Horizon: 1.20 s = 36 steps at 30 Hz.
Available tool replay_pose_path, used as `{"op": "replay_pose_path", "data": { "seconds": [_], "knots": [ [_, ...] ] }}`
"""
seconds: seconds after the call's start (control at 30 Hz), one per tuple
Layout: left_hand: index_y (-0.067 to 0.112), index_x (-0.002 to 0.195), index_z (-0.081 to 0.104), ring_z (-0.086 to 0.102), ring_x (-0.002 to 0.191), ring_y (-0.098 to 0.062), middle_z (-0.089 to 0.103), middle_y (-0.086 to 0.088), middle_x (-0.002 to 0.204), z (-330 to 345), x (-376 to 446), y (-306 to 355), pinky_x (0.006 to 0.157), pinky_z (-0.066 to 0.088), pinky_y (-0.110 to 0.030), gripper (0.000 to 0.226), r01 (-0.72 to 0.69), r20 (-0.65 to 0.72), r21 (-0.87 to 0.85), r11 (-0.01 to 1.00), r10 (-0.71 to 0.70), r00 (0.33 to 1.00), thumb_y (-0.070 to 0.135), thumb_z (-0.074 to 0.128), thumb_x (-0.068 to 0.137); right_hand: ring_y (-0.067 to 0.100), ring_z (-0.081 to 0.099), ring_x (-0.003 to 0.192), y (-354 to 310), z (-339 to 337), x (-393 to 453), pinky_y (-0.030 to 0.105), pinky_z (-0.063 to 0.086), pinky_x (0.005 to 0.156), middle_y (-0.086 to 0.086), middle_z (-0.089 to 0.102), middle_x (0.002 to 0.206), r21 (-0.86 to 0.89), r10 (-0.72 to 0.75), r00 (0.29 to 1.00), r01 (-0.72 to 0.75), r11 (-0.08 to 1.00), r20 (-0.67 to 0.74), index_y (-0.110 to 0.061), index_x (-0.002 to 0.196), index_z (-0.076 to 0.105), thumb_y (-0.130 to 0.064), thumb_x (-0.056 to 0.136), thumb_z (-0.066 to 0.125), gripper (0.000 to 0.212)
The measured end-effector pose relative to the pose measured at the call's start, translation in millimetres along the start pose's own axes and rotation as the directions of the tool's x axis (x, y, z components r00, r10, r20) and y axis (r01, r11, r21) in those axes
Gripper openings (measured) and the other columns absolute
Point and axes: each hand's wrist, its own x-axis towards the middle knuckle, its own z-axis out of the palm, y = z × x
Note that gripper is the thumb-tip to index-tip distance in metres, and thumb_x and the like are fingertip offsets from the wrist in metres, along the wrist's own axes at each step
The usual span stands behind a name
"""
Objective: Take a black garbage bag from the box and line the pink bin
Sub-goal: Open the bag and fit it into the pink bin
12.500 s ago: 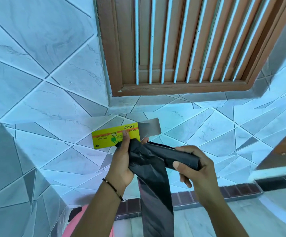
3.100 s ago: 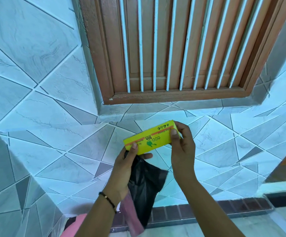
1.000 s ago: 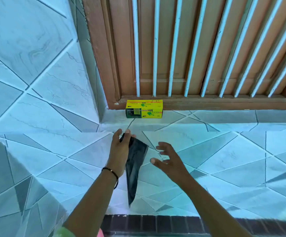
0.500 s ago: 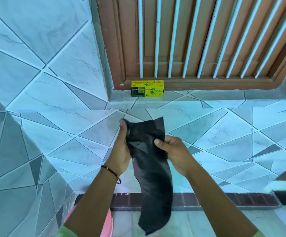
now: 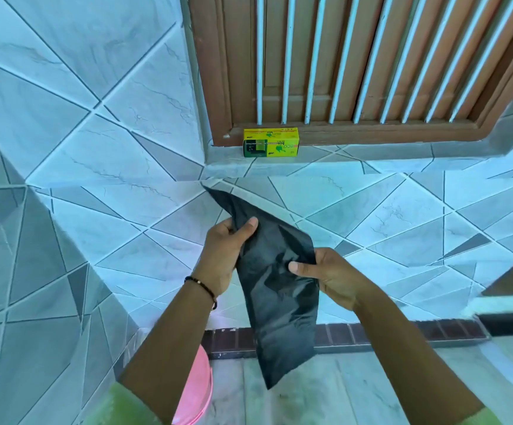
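Sleeves (image 5: pixel 117 406): green cuffs are seen at the bottom edge of the view, one on each forearm.
Bin (image 5: pixel 195 391): a pink rim is seen low at the bottom, on the floor at the foot of the tiled wall, partly hidden by the left forearm; its inside is not shown.
Bag (image 5: pixel 279 289): a flat, folded black bag is held up in front of the wall, between the two hands; its lower end hangs free above the floor and the dark brick strip, and its upper corner points up and to the left.
Left hand (image 5: pixel 224 253): the bag's upper left edge is pinched between the thumb, laid on the front, and the fingers curled behind; a dark bead bracelet (image 5: pixel 201 286) is worn at the wrist.
Right hand (image 5: pixel 330 274): the bag's right edge is gripped lower down, the thumb pressed on the front face and the fingers curled behind, out of sight.
Wall (image 5: pixel 95 167): pale blue-white tiles with diagonal grey lines are seen behind the hands.
Box (image 5: pixel 270 142): a yellow and green box is set on the tiled sill, against the bottom rail of the brown window frame, near the sill's left end, well apart from the hands.
Window (image 5: pixel 356 62): brown wood is crossed by white upright bars.
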Motion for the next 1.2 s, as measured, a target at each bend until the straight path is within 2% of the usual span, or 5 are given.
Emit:
{"op": "replay_pose_path", "data": {
  "seconds": [0.17,0.33,0.6,0.93,1.2],
  "knots": [
    [0.014,0.115,0.063,0.065,0.107,-0.023,0.070,-0.006,0.114,-15,-26,-17,0.095,0.051,-0.039,0.068,0.119,0.206,0.093,0.988,-0.136,0.969,0.062,0.056,0.068,0.027,0.067,0.089,10,20,-3,0.032,0.057,0.081,0.012,0.074,0.095,0.220,-0.009,0.967,0.067,0.973,-0.255,0.000,0.096,0.069,-0.004,0.084,0.063,0.014],
    [0.016,0.090,0.070,0.070,0.087,-0.018,0.075,0.000,0.087,-21,-46,-38,0.072,0.057,-0.022,0.010,0.057,0.072,0.186,0.981,-0.071,0.995,0.021,0.064,0.086,0.021,0.069,0.079,1,33,-11,0.029,0.058,0.074,0.008,0.075,0.085,0.279,-0.024,0.966,0.098,0.955,-0.257,-0.002,0.094,0.068,-0.008,0.088,0.058,0.013],
    [0.012,0.088,0.068,0.069,0.075,-0.014,0.074,0.000,0.080,-33,-50,-23,0.071,0.058,-0.025,0.012,0.058,-0.013,-0.124,0.991,-0.060,0.998,0.016,0.057,0.090,0.023,0.070,0.092,36,57,-35,0.035,0.053,0.087,0.007,0.075,0.095,0.044,0.033,0.987,-0.026,0.999,-0.157,-0.008,0.095,0.071,-0.010,0.079,0.069,0.017],
    [0.012,0.100,0.070,0.067,0.096,-0.019,0.074,-0.002,0.102,-36,-115,-52,0.086,0.054,-0.028,0.025,0.152,0.138,0.207,0.966,-0.183,0.973,0.029,0.055,0.091,0.025,0.064,0.079,8,43,-48,0.031,0.054,0.073,0.011,0.070,0.083,0.273,-0.005,0.952,0.092,0.958,-0.305,-0.004,0.089,0.067,-0.005,0.085,0.063,0.006],
    [0.007,0.089,0.071,0.068,0.074,-0.016,0.075,-0.001,0.078,-8,-125,-49,0.072,0.059,-0.025,0.013,0.038,-0.189,-0.043,0.998,-0.046,0.981,0.016,0.061,0.086,0.021,0.071,0.090,29,44,-103,0.031,0.057,0.071,0.008,0.073,0.101,0.260,0.003,0.998,-0.021,0.965,0.069,-0.005,0.113,0.063,-0.028,0.091,0.049,0.035]
  ]
}}
